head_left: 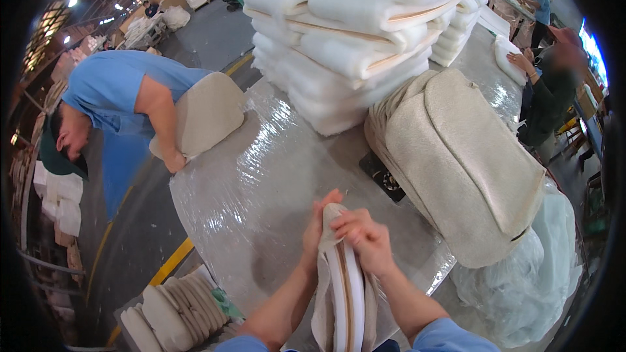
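Observation:
Upright in front of me stands a beige cushion cover [331, 220] with its near side gaping. A cushion pad [349, 290] shows inside it, white padding on both faces of a tan core. My left hand [314, 225] is closed around the cover's far end from the left. My right hand [364, 236] grips the cover's edge from the right, fingers bent over the fabric. Beyond my right hand lies a stack of flat beige covers [456, 156].
A tall pile of folded white padding [352, 26] stands on the plastic-covered table [261, 189]. Filled beige cushions [173, 313] sit at lower left, and a clear plastic bag [528, 280] at lower right. A co-worker [130, 85] bends over a beige piece at left; another person [554, 85] handles padding at right.

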A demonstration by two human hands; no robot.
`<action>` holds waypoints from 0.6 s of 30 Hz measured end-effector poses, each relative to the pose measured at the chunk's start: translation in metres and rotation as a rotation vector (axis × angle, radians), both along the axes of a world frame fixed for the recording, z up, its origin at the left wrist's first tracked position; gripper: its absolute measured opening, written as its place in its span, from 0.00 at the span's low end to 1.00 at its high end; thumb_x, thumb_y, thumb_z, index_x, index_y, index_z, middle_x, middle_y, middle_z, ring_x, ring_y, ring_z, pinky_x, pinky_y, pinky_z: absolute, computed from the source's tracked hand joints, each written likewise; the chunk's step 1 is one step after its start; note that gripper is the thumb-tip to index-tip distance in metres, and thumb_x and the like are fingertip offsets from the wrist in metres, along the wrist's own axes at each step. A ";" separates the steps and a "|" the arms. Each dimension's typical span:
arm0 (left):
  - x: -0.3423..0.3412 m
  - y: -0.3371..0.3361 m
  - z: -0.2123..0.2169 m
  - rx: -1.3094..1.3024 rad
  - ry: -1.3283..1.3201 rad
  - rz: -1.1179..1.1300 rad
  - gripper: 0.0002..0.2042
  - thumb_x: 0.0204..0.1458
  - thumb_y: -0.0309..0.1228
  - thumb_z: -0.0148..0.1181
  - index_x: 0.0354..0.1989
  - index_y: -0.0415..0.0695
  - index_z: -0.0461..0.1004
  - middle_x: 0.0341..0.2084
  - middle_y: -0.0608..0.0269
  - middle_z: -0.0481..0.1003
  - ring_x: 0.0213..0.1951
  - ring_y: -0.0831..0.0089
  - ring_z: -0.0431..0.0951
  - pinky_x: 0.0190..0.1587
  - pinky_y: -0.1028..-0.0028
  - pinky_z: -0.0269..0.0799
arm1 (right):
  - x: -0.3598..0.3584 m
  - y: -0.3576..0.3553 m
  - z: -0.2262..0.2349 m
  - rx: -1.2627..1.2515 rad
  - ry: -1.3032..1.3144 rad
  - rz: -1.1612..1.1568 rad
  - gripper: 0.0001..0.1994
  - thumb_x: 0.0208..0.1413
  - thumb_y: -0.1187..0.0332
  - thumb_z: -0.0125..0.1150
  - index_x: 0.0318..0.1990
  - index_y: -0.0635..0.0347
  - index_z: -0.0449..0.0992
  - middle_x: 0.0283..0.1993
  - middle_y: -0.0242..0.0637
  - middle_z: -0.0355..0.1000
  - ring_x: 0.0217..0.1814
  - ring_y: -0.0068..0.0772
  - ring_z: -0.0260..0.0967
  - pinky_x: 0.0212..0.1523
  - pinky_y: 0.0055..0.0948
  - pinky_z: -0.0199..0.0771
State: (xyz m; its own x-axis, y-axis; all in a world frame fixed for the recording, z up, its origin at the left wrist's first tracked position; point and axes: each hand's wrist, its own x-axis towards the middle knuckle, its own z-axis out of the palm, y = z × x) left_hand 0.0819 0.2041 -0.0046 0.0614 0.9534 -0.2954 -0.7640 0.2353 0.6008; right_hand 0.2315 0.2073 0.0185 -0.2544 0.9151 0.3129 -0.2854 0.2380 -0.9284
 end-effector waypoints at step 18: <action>0.044 -0.028 0.188 0.568 0.410 0.092 0.31 0.79 0.48 0.39 0.83 0.46 0.49 0.75 0.59 0.61 0.73 0.67 0.65 0.76 0.66 0.62 | 0.010 0.020 0.208 0.344 -0.053 -0.315 0.29 0.78 0.44 0.45 0.62 0.62 0.79 0.64 0.45 0.73 0.66 0.40 0.68 0.70 0.39 0.63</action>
State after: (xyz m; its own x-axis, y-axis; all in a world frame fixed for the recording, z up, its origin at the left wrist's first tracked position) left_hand 0.1255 0.1759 0.1833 -0.0362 0.9628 0.2677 -0.4517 -0.2547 0.8551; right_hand 0.2412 0.2277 0.2261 -0.0047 0.7959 0.6054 -0.1040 0.6017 -0.7919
